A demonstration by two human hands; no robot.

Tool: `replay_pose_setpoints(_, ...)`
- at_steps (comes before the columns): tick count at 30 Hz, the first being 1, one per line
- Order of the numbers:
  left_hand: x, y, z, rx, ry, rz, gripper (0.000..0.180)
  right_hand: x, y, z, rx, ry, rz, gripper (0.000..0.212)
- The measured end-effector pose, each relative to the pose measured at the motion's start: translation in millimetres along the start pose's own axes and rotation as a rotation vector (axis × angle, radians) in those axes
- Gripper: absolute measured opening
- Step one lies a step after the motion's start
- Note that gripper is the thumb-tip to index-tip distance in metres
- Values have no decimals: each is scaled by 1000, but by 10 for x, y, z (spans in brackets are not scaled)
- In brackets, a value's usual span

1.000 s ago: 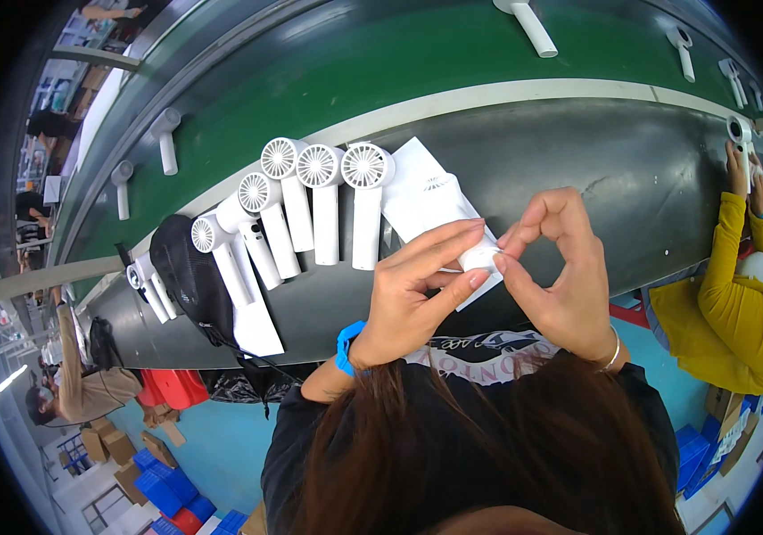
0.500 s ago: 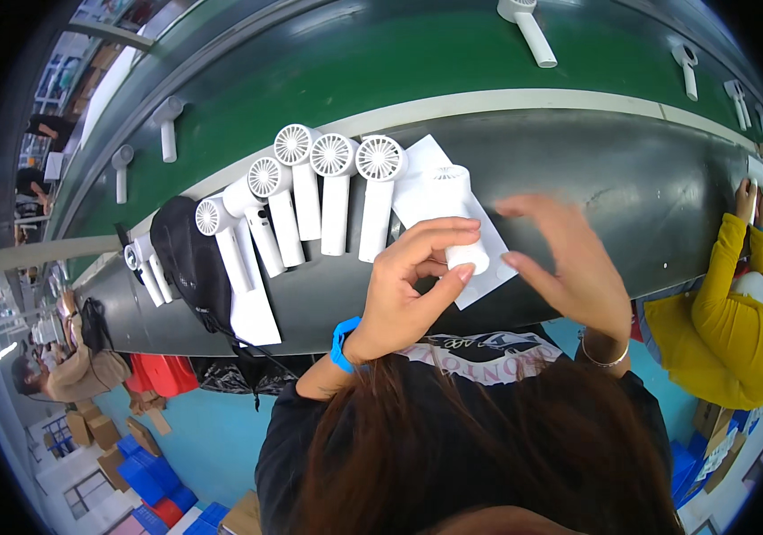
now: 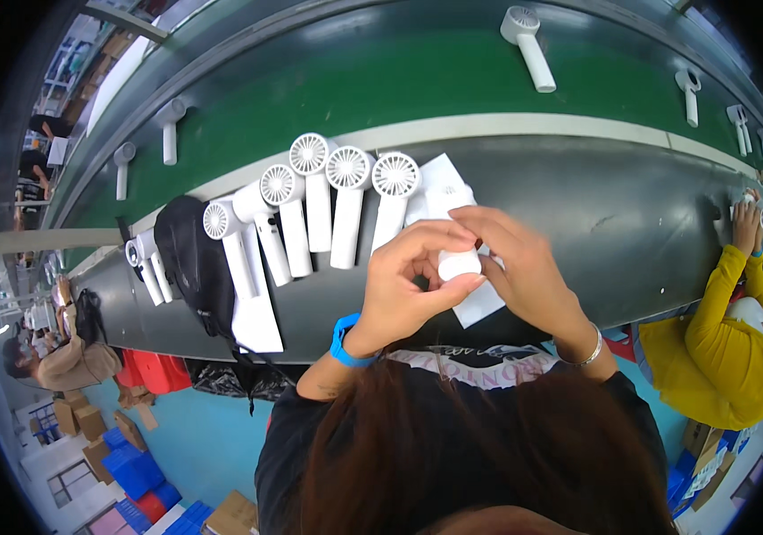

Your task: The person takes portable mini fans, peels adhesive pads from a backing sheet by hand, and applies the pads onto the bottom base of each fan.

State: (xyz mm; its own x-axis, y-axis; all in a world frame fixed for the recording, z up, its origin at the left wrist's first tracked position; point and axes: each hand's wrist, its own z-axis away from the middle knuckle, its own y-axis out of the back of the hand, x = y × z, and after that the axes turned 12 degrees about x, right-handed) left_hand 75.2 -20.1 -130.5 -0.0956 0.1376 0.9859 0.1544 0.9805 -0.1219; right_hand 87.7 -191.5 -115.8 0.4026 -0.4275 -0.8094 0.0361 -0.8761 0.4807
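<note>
fan [image 3: 459, 265], white with a rounded end, is held over the paper [image 3: 481, 308]; left hand [image 3: 410, 275], at the paper's left, curls thumb and fingers around it; right hand [image 3: 524, 275] arches alongside, grip unclear.

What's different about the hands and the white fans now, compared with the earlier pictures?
The right hand first pinched at the handle end of the held fan, then drew off to the right; now it has come back left, fingers bent over the handle, though its grip is partly hidden. The left hand kept its hold. The row of fans and the black bag stayed put on the bench.
</note>
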Motion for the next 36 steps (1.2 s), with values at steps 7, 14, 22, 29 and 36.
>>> replay_pose_setpoints(7,40,103,-210,117,35,349,28,173,102,-376,23,169,68,37)
replay_pose_setpoints(14,-150,69,-162,135,83,47,27,1124,52,-1636,-94,516,712,36)
replay_pose_setpoints(22,-540,-6,-4,-179,-241,-707,37,1431,-23,-1539,55,533,757,43)
replay_pose_setpoints(29,-635,-49,1,-243,-294,-823,47,831,220,63,58,83,240,21)
replay_pose_setpoints(36,-710,-287,13,-211,-425,-899,44,585,145,979,218,-273,249,16)
